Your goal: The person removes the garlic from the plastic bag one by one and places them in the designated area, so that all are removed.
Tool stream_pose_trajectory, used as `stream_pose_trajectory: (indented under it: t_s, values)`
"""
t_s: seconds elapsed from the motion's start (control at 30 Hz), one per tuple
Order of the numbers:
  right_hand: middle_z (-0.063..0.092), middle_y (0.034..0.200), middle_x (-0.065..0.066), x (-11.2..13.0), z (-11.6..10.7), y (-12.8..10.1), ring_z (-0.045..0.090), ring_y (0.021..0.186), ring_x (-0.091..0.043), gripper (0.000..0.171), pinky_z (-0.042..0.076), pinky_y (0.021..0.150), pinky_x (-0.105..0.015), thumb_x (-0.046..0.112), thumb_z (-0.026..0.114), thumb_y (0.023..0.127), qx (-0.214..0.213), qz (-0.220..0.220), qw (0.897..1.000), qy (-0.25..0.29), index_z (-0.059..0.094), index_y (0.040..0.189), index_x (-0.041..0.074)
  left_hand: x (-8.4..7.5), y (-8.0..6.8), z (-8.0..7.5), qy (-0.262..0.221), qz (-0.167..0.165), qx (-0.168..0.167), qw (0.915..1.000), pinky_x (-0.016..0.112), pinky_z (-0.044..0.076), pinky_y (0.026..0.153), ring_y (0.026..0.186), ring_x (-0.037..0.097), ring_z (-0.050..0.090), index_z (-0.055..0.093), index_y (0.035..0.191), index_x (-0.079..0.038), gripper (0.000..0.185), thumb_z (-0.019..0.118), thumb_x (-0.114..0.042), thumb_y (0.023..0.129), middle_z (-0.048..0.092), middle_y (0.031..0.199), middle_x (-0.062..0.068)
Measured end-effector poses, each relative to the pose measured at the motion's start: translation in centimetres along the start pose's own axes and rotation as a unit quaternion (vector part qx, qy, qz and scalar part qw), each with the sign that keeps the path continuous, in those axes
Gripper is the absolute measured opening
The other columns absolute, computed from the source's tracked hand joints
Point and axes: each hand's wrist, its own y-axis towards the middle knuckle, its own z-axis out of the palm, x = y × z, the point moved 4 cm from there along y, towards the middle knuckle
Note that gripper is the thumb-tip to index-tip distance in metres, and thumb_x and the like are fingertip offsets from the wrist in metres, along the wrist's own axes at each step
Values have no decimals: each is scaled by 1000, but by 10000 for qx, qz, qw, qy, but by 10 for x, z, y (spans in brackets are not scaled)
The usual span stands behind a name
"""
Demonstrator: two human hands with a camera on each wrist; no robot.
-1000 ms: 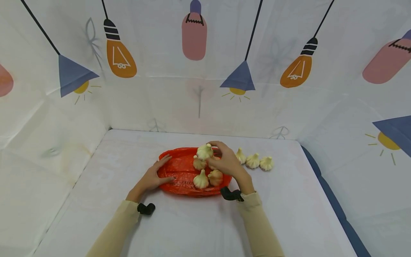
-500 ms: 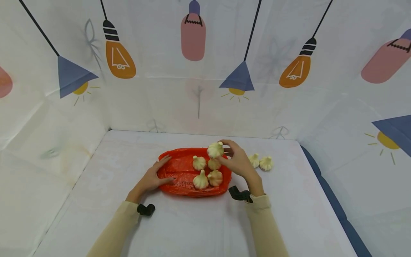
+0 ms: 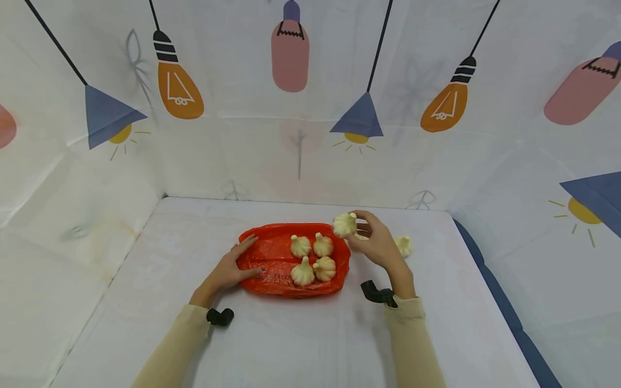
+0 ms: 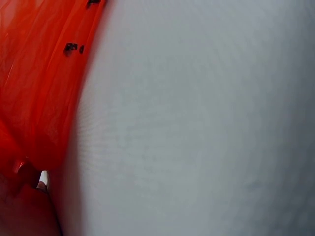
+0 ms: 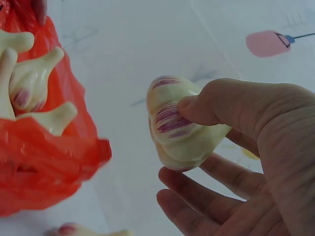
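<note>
My left hand [image 3: 233,268] rests on the left end of a red plastic bag [image 3: 269,250], thumb and fingers spread along its rim. Several garlic bulbs [image 3: 323,245] sit inside the bag's right half. Just past its right rim, my right hand [image 3: 378,240] pinches a garlic bulb [image 3: 344,224] above the table. Purple streaks show on this bulb in the right wrist view, where the thumb [image 5: 202,105] presses on its side. In the left wrist view, only the bag's edge [image 4: 49,88] and a dim part of the hand at the lower left appear.
Right of the bag, a loose garlic bulb [image 3: 404,246] lies on the white table [image 3: 291,345]. Another bulb [image 3: 361,236] shows partly behind my right fingers. A white cloth wall [image 3: 233,156] with printed lamps surrounds the back and sides.
My right hand has carried the garlic bulb rightward from above the bag to beyond its right rim. It now covers some of the loose bulbs. My left hand stays in place.
</note>
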Motion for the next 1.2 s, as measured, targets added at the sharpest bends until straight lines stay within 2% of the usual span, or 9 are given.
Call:
stream_pose_trajectory:
  t_s: [0.2, 0.47, 0.77, 1.03, 1.2]
  values:
    - [53, 148, -21, -10, -13, -7, 62, 127, -44, 61, 54, 104, -56, 19, 77, 92, -132, 170, 9998, -39, 51, 146, 8, 0, 0, -1, 33, -33, 42, 10000, 73, 13, 122, 157, 48, 12, 36, 161, -19, 91, 80, -46, 86, 24, 172, 4]
    - [54, 147, -22, -24, -32, -16, 63, 126, -44, 59, 56, 100, -55, 18, 76, 93, -418, 165, 9988, -206, 52, 145, 6, -1, 2, -5, -10, -190, 176, 9997, 71, 22, 120, 157, 42, 20, 33, 162, -24, 95, 82, -48, 85, 23, 172, 0]
    - [53, 147, -24, -41, -49, -29, 64, 124, -45, 58, 57, 96, -56, 18, 74, 95, -612, 320, 9969, -385, 50, 146, 7, -2, 6, -7, 201, 94, 259, 9994, 74, 23, 118, 156, 44, 21, 35, 162, -21, 93, 81, -46, 85, 24, 172, 5]
    - [51, 148, -26, -54, -58, -37, 61, 127, -47, 59, 55, 99, -56, 14, 72, 95, -764, 363, 9951, -514, 48, 147, 2, 0, 9, -8, 189, 185, 160, 9995, 75, 25, 117, 155, 44, 23, 37, 161, -24, 91, 81, -45, 85, 25, 172, 4]
    - [50, 148, -27, -65, -66, -43, 59, 128, -49, 60, 55, 99, -57, 15, 73, 95, -829, 563, 9934, -555, 47, 147, 2, -1, 11, -7, 157, 212, 199, 9995, 76, 23, 117, 156, 45, 21, 36, 161, -22, 90, 80, -45, 86, 23, 172, 4]
